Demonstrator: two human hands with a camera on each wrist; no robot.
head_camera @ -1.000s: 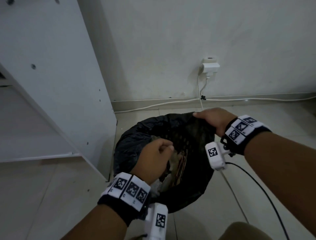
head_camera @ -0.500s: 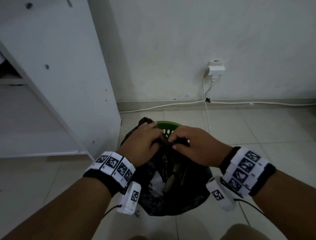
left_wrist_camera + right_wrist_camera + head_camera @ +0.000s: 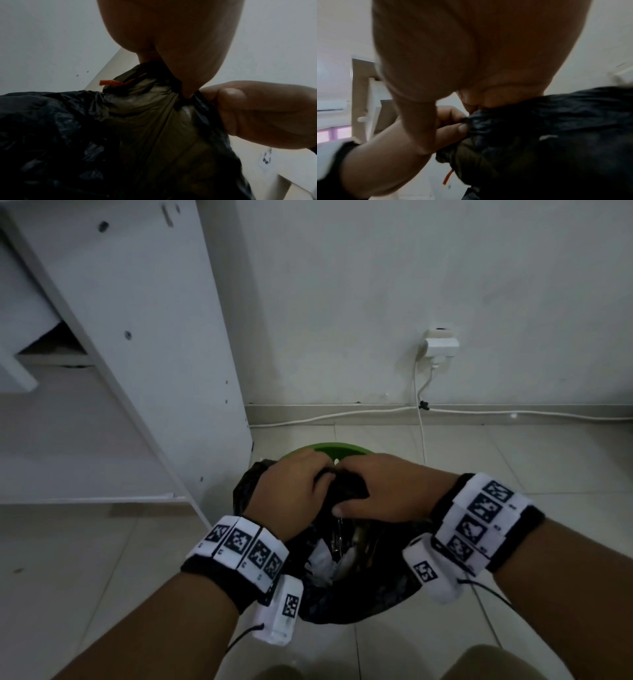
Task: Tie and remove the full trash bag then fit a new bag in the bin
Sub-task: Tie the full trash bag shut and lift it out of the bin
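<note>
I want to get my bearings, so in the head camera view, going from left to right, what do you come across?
White cabinet panel → left hand gripping the black trash bag → right hand gripping the same gathered bag top → wall socket with plug, set farther back on the wall.

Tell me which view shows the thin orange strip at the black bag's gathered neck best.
Left wrist view: the thin orange strip juts sharply from the black plastic trash bag. Right wrist view shows it blurred, dangling. Head view hides it.
</note>
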